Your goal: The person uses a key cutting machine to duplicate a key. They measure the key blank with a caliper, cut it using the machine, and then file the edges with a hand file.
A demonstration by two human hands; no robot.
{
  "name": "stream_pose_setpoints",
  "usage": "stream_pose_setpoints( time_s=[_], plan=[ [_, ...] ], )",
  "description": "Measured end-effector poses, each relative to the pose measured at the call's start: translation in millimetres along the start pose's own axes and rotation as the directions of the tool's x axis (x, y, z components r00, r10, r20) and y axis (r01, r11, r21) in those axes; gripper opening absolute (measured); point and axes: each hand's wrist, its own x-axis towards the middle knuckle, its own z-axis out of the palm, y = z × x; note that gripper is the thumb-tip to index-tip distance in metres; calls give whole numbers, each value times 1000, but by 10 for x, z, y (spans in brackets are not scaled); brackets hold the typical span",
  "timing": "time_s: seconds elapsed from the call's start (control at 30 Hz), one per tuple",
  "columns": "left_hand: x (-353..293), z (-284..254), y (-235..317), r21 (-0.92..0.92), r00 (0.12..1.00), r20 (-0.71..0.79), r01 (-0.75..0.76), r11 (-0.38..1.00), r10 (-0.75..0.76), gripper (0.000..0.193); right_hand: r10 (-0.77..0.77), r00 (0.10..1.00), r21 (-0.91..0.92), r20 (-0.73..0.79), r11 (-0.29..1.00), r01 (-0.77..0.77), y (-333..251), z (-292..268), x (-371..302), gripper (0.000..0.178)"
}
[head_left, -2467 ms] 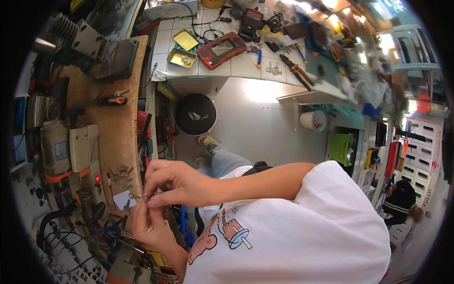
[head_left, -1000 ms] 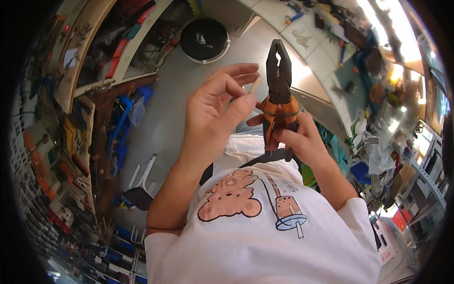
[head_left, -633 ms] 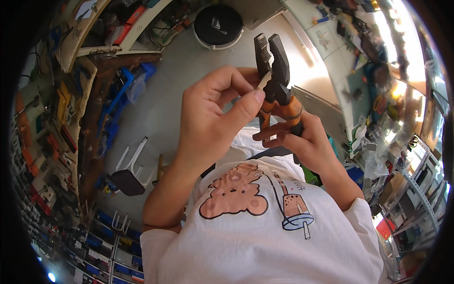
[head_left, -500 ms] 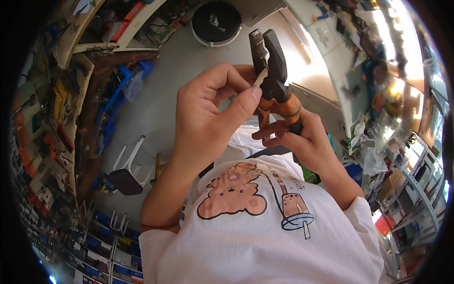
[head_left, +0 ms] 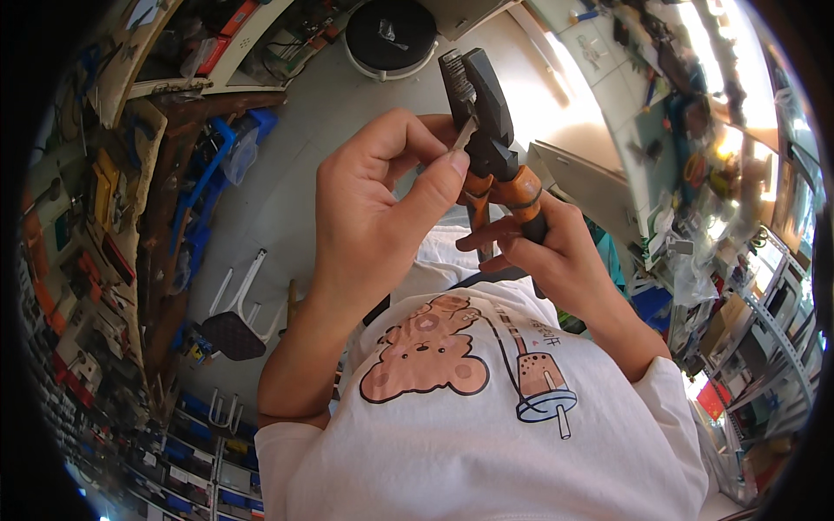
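Note:
Raised in front of my chest is a pair of combination pliers [head_left: 495, 154] with black jaws and orange-and-black handles. The fingers of my right hand [head_left: 560, 252] are wrapped around the handles from below. The jaws point up and stand slightly apart. Between thumb and forefinger, my left hand [head_left: 373, 200] pinches a thin, flat metal strip [head_left: 466, 134]. Its upper end reaches the lower part of the jaw opening; whether the jaws grip it, I cannot tell. My left thumb covers the strip's lower end.
A round stool with a black top [head_left: 391, 39] stands ahead on the grey floor. To the left are a small dark-seated chair [head_left: 233, 334] and shelves with blue bins [head_left: 195, 204]. A cluttered bench [head_left: 673, 165] and metal racks [head_left: 773, 300] line the right side.
Both hands, with the pliers and the strip, have shifted slightly left. The pliers have turned a little, and the strip still meets their jaws.

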Motion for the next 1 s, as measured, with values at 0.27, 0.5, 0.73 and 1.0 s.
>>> stream_pose_setpoints(
  time_s=[0.27, 0.5, 0.73, 1.0],
  plan=[
    [-21, 33, -1, -29, 1000, 16, 22, 999, -21, 10, -9, 1000, 29, -7, 1000, 9, 33, -7, -31, 36],
    [-12, 53, -4, -24, 999, 20, 29, 999, -28, 10, -10, 1000, 41, -8, 999, 11, 8, -15, -50, 35],
    [-8, 54, -17, -32, 999, 21, 36, 999, -35, 10, 26, 1000, 57, -10, 998, -25, -32, -18, -56, 37],
    [6, 39, -33, -16, 999, 27, 26, 1000, -25, 10, -36, 999, 66, -39, 997, 38, 21, 5, -47, 36]
  ],
)
